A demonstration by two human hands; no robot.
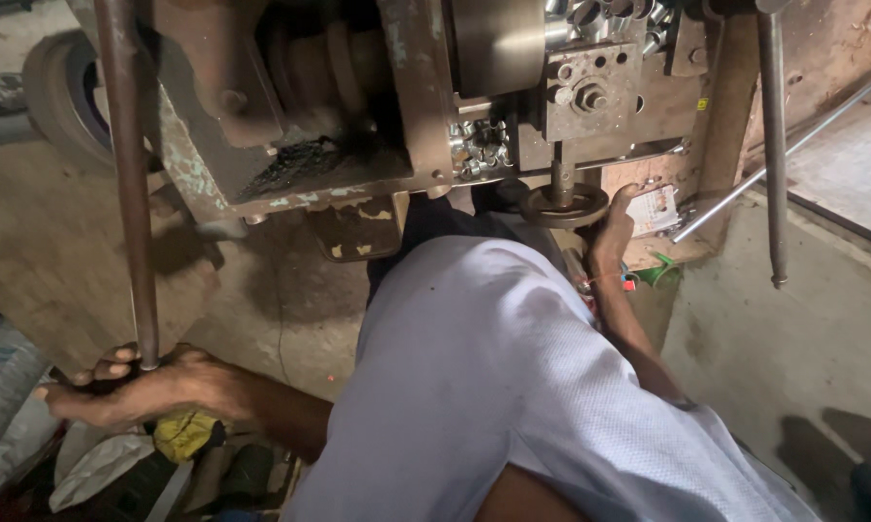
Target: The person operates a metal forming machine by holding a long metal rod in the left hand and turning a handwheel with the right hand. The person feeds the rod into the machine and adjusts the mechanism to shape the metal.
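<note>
My left hand (126,385) is at the lower left, its fingers curled around something dark at the foot of a long upright metal rod (131,184). What it grips is partly hidden. My right hand (617,220) reaches up under a heavy rusty machine (397,106), fingers touching the rim of a small round handwheel (563,205) on a vertical spindle. My pale shirt sleeve (493,377) fills the middle of the view and hides the forearm.
Several shiny small metal pieces (482,145) lie on the machine's ledge. A second rod (771,145) hangs at the right, a slanted steel bar (783,150) beside it. A tyre (63,97) stands at upper left. Sacks (10,387), a yellow rag (186,432) and a green object (659,271) lie on the floor.
</note>
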